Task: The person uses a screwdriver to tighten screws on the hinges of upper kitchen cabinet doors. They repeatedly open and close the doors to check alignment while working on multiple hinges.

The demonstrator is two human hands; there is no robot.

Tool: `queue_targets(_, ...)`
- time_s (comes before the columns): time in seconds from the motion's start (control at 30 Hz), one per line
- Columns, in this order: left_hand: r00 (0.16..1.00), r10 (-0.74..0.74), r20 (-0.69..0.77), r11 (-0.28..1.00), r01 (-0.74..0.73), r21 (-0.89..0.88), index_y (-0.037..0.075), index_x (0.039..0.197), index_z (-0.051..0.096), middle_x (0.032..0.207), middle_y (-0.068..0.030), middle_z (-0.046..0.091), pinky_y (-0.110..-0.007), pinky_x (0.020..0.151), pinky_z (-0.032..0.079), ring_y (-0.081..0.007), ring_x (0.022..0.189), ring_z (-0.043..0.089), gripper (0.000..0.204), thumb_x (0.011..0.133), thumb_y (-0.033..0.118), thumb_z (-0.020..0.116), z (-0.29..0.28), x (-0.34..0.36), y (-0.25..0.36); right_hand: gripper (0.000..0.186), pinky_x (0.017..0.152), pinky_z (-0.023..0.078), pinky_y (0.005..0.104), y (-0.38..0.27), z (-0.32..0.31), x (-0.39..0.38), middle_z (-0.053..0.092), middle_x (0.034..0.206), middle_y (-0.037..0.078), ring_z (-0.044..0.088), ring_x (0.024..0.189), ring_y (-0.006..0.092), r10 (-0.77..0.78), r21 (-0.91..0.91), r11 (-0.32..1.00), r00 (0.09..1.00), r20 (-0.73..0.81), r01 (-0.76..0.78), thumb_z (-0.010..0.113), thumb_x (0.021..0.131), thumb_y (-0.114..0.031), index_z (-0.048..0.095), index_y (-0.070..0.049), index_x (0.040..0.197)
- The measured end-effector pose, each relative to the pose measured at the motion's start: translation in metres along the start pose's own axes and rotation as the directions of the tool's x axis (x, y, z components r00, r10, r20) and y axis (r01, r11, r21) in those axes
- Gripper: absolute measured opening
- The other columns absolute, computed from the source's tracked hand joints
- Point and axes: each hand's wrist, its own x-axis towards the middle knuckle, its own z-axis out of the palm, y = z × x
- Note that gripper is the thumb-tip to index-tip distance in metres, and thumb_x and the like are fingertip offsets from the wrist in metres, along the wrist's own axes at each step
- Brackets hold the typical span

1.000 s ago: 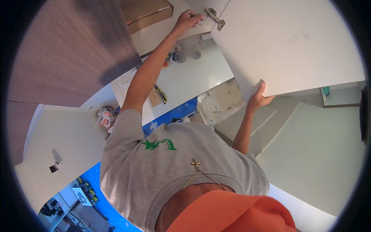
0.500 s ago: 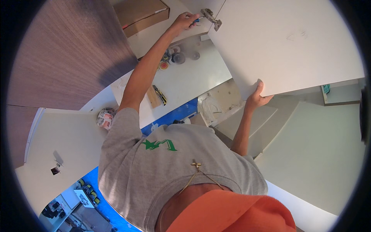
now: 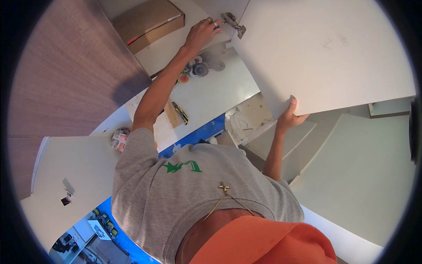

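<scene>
My left hand [image 3: 201, 34] is raised at the top, fingers closed round a small screwdriver [image 3: 217, 26] with a blue handle. Its tip points at a metal hinge [image 3: 234, 24], which joins the large white cabinet door [image 3: 334, 57] to the white side panel. Whether the tip sits in a screw is too small to tell. My right hand [image 3: 290, 118] grips the door's lower left corner, thumb on the front face and fingers underneath.
A brown cardboard box [image 3: 149, 26] lies inside the cabinet. Below, jars and rolls [image 3: 198, 69] and a yellow-black utility knife [image 3: 180, 113] rest on a white surface [image 3: 224, 83]. Brown wood-grain panels [image 3: 66, 70] stand left; a white door with a hinge [image 3: 66, 200] hangs lower left.
The view has shifted slightly, so the box, hinge and door appear a little further left or lower. My left hand has turned on the screwdriver; my right hand keeps its grip.
</scene>
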Motion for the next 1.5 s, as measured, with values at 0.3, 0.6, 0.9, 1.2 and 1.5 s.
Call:
queue_targets(0.3,0.964,-0.222,0.145,0.862,0.264,-0.433,0.015,0.110,0.068,0.081,-0.0073,0.066,-0.033,0.067,0.053,-0.0236,0.073,0.067,0.024,0.095,0.033,0.070,0.005,0.008,-0.011,0.047,0.092,0.053,0.0376,-0.009,0.003,-0.005,0.060,0.119,0.019,0.063,0.105,0.0259,0.084,0.076,0.994,0.996,-0.011,-0.083,0.072,0.092,-0.010,0.048,0.009,0.128)
queue_targets(0.6,0.970,-0.143,0.196,0.923,0.202,-0.326,0.007,0.108,0.064,0.084,-0.0169,0.070,-0.045,0.070,0.052,-0.0339,0.077,0.069,0.038,0.095,0.043,0.067,-0.004,0.011,-0.004,0.058,0.096,0.051,0.0371,-0.008,-0.001,-0.002,0.057,0.126,0.020,0.062,0.109,0.0261,0.035,-0.011,0.999,0.999,0.021,-0.035,0.072,0.093,-0.012,0.042,0.009,0.137)
queue_targets(0.9,0.843,-0.159,0.514,0.744,0.444,-0.498,0.010,0.107,0.063,0.072,-0.0051,0.063,-0.030,0.055,0.045,-0.0137,0.062,0.059,0.040,0.093,0.047,0.071,-0.006,0.036,-0.021,0.062,0.100,0.048,0.0380,-0.014,0.002,-0.003,0.055,0.130,0.021,0.058,0.116,0.0270,0.050,0.021,0.999,0.998,0.030,-0.051,0.071,0.093,-0.011,0.038,0.009,0.141)
queue_targets(1.2,0.841,-0.344,0.418,0.402,0.534,-0.744,0.006,0.108,0.061,0.074,0.0007,0.059,-0.024,0.050,0.038,-0.0076,0.060,0.051,0.035,0.096,0.038,0.070,-0.012,-0.003,0.020,0.062,0.109,0.039,0.0399,-0.033,0.000,-0.010,0.049,0.138,0.025,0.051,0.125,0.0302,0.062,0.129,0.989,0.990,0.130,-0.079,0.063,0.098,-0.019,0.035,0.012,0.144)
queue_targets(1.5,0.805,-0.561,0.194,0.366,0.452,-0.814,0.005,0.115,0.059,0.074,-0.0013,0.056,-0.025,0.052,0.038,-0.0084,0.060,0.049,0.028,0.100,0.027,0.065,-0.127,-0.160,0.056,0.071,0.122,0.019,0.0478,-0.090,0.041,-0.126,0.031,0.158,0.028,0.025,0.149,0.0430,-0.166,0.289,0.957,0.797,0.581,-0.011,0.061,0.096,-0.018,0.029,0.012,0.151)
